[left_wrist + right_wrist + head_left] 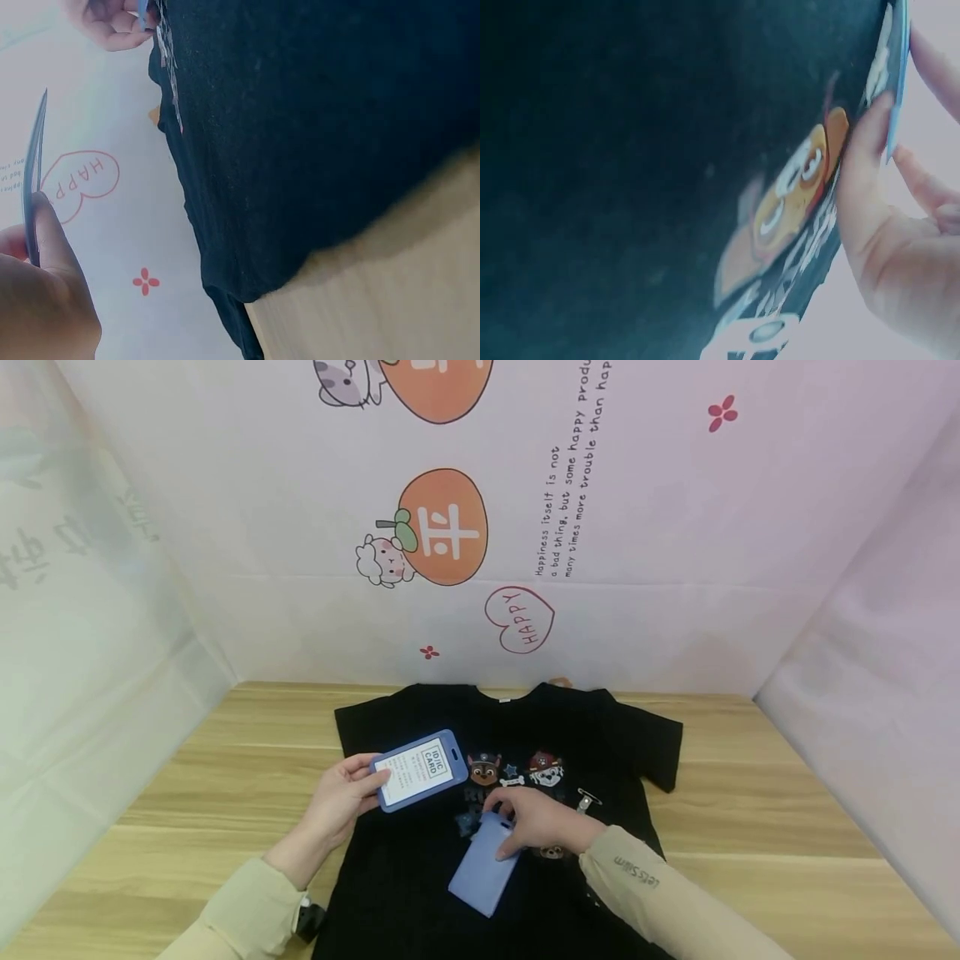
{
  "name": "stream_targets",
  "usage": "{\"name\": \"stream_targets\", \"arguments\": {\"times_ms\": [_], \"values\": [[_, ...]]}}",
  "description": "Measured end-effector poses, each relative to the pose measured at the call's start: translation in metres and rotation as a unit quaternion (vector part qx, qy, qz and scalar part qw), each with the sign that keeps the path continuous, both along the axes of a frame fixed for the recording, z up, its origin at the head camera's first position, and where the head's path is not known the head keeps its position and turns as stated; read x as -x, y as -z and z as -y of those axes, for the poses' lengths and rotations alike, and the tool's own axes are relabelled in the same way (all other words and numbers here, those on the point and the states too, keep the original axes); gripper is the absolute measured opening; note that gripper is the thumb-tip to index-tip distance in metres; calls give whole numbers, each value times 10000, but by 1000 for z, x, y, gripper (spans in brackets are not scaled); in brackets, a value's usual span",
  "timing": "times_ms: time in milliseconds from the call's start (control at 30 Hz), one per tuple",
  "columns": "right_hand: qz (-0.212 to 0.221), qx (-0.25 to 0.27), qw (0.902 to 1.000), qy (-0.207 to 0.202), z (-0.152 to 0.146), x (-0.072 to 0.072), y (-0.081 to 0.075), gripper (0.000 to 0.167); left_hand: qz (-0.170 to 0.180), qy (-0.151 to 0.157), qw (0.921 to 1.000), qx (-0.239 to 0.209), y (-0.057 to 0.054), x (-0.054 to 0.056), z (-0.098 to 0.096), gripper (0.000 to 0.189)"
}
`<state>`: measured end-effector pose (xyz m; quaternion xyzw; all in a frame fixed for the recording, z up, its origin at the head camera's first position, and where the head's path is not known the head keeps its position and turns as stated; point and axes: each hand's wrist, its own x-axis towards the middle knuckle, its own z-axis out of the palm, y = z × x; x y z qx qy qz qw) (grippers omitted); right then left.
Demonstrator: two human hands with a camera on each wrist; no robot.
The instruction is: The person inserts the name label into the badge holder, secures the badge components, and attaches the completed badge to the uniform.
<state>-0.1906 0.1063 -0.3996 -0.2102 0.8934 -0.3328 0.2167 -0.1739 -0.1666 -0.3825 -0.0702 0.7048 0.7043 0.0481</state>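
Observation:
My left hand (339, 803) pinches a blue ID card holder (429, 800) by its left end, thumb on the front. A white insert printed "ID/IC CARD" (415, 770) shows in the holder's frame, and a slot lies near its right end. The left wrist view shows the holder edge-on as a thin blade. With thumb and fingers my right hand (542, 820) grips the upper end of a plain blue card-holder piece (480, 870), tilted over the black T-shirt (405, 868). In the right wrist view, that blue piece (900, 82) appears edge-on between thumb and fingers.
The T-shirt lies spread on a wooden table (757, 793), with cartoon dog prints (546, 770) on its chest. A metal badge clip (587, 800) is beside my right wrist. White printed cloth (637, 635) walls the back and sides. Something dark (309, 920) shows by my left cuff.

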Motion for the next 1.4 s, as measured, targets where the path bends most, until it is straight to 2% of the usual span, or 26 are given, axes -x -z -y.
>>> {"name": "stream_targets", "arguments": {"times_ms": [133,300,500,700,833,933,1133,1400], "values": [[210,265,9994,97,-7,1,-3,45,-2,30,10000,-76,0,-1,-1,33],[572,953,9936,184,-18,2,-7,41,-16,9,9999,-151,-1,-1,-7,33],[628,1519,9854,437,-36,0,-13,44,-23,124,9996,-249,-1,0,-18,31],[791,2177,9703,704,-53,3,-11,46,-77,187,9996,-193,1,2,-25,29],[812,2539,9612,712,-65,5,-7,49,-112,223,9993,-293,1,3,-28,29],[898,2922,9501,624,-74,6,-5,50,-152,299,9986,-403,-1,4,-32,29],[707,3642,9279,366,-86,4,-8,41,-196,383,9978,-501,-4,5,-44,26],[210,3910,9163,838,-88,2,-22,41,-238,433,9974,-516,-7,4,-58,23]]}}
